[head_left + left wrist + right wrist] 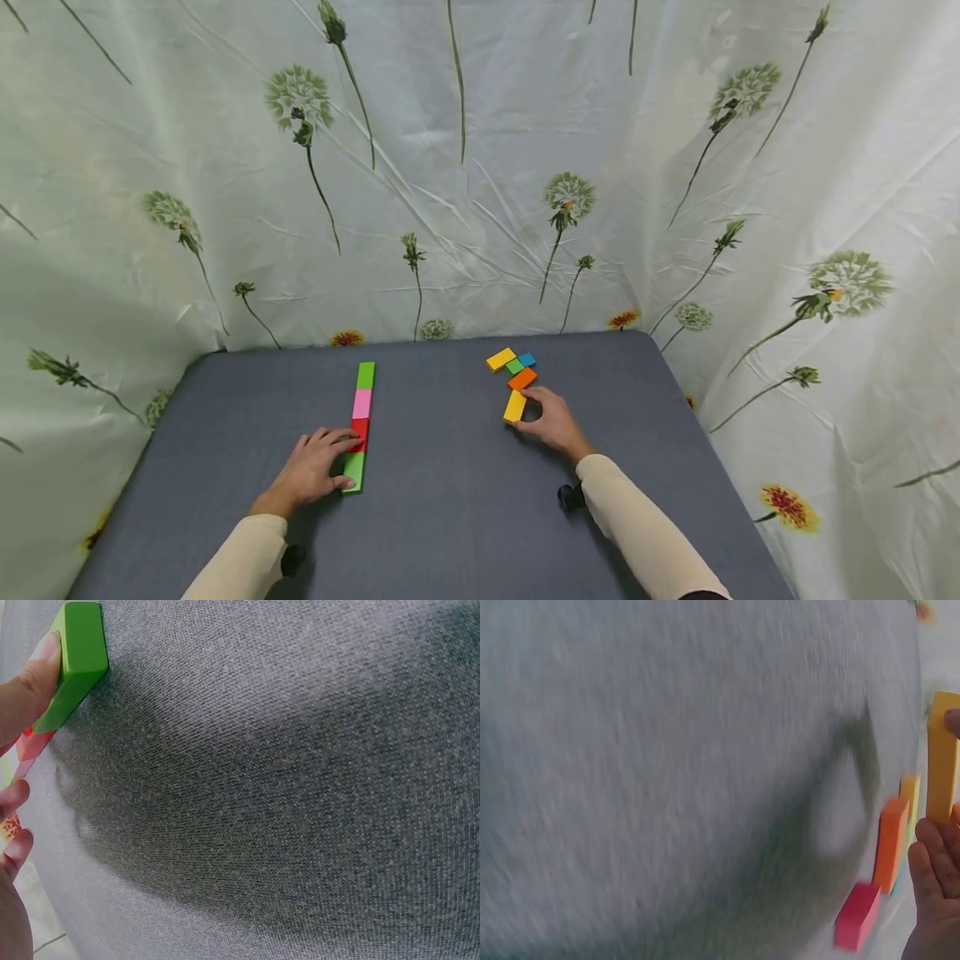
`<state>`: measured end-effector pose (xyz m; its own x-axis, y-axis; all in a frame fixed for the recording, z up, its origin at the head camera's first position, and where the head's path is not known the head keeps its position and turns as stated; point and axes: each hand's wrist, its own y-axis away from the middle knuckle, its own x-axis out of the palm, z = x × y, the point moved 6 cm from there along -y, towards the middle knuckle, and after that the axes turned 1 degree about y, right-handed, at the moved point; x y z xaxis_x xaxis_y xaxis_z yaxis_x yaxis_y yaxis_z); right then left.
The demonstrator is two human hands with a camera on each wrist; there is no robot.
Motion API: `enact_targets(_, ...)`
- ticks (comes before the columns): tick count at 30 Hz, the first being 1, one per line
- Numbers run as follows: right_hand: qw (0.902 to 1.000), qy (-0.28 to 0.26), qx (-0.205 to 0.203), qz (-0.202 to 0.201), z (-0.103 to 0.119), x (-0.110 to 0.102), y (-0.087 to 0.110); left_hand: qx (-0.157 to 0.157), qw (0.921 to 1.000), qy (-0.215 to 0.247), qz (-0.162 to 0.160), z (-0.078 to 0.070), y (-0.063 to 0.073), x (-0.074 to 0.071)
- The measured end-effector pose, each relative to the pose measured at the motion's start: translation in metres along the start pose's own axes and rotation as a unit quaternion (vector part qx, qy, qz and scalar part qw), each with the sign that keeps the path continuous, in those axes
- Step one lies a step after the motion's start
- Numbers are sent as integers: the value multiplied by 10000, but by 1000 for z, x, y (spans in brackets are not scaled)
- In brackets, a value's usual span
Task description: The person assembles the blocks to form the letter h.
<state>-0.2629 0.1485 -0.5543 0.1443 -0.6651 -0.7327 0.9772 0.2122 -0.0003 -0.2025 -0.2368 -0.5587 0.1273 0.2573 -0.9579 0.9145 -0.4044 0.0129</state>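
Your right hand (pixel 553 422) pinches a yellow block (pixel 515 407), right of the block row (pixel 362 405). Your left hand (pixel 311 467), fingers apart, touches the row's near part. An orange block (pixel 522 379) lies on the bench (pixel 435 533), also right of the row.

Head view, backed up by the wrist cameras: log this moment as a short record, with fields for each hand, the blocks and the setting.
Left hand: at the row, thumb touching the near green block
Right hand: pinching a yellow block
Row, far to near: far green block, pink block, red block, near green block
Far group: second yellow block, third green block, blue block, orange block
Seen only from right wrist: reddish block
Surface: gray cloth
Backdrop: white dandelion-print curtain
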Motion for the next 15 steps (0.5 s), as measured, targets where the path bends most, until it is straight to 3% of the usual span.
enact_targets(7,9956,199,-632,669,31,23,5,26,10000,46,43,1,1,1)
enact_targets(15,9856,425,-1033,1269,58,48,9,-77,9999,-3,117,3,0,2)
